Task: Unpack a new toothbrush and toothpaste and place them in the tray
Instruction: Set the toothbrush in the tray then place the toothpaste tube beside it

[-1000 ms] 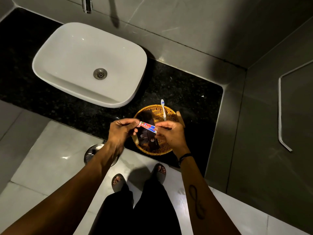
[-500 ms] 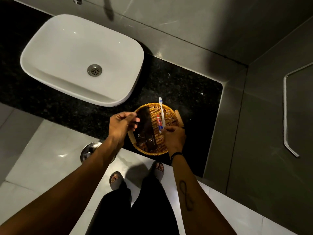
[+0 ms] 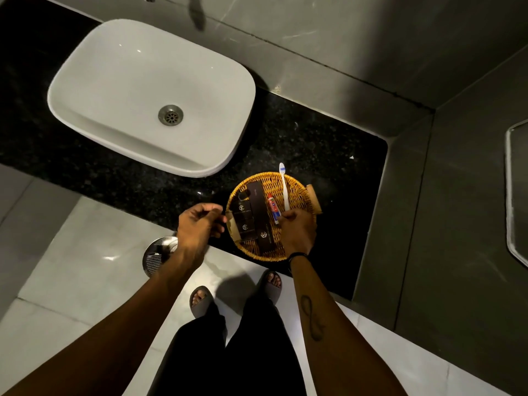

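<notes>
A round wicker tray (image 3: pixel 297 187) sits on the black counter near its front edge. A white toothbrush (image 3: pixel 284 190) lies in the tray with its blue-bristled head over the far rim. Beside it lies a small red and blue toothpaste tube (image 3: pixel 273 207). My right hand (image 3: pixel 297 232) is over the tray's near right part, fingertips pinched on the tube's near end. My left hand (image 3: pixel 198 227) hovers just left of the tray's wooden handle (image 3: pixel 231 224), fingers curled with nothing visible in them.
Black boxes (image 3: pixel 254 215) fill the tray's left half. A white basin (image 3: pixel 114 81) stands on the counter to the left. Grey walls close off the counter at the back and right. A round floor drain (image 3: pixel 158 251) and my sandalled feet are below.
Both hands held the toothpaste tube above the tray a second ago. My right hand has laid it in the tray beside the toothbrush; my left hand let go and drew back left.
</notes>
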A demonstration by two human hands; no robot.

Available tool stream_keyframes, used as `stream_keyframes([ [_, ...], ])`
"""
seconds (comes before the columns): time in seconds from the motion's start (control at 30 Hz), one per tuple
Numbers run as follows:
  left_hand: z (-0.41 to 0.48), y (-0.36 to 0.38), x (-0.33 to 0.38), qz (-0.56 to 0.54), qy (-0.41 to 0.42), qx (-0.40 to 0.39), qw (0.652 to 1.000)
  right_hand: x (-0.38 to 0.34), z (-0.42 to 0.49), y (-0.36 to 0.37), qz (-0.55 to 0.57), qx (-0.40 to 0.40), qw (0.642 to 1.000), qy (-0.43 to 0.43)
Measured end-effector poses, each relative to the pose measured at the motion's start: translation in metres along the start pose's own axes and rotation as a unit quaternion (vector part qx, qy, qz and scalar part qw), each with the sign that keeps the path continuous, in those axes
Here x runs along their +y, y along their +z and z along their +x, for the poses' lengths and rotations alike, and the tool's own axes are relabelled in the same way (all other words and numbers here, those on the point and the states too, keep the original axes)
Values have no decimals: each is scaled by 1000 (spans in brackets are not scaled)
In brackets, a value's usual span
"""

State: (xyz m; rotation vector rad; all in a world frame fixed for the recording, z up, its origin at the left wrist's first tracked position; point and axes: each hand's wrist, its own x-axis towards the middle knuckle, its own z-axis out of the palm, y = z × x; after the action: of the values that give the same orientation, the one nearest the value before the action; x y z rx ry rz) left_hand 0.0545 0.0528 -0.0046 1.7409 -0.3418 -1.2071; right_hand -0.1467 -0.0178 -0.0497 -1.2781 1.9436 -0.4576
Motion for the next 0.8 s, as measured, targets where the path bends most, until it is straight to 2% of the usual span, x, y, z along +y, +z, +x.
stream_keyframes([
  [0.4, -7, 3, -3, -3, -18, 9, 1000, -5, -3, -6, -159, -10, 985, -59],
  [0.6, -9, -2, -7, -3, -13, 9, 1000, -7, -7, -10, -203, -13, 976, -77],
  [0.8, -15, -1, -9, -12, -19, 19, 1000, -9, -14, -18, -274, -5, 956, -103],
])
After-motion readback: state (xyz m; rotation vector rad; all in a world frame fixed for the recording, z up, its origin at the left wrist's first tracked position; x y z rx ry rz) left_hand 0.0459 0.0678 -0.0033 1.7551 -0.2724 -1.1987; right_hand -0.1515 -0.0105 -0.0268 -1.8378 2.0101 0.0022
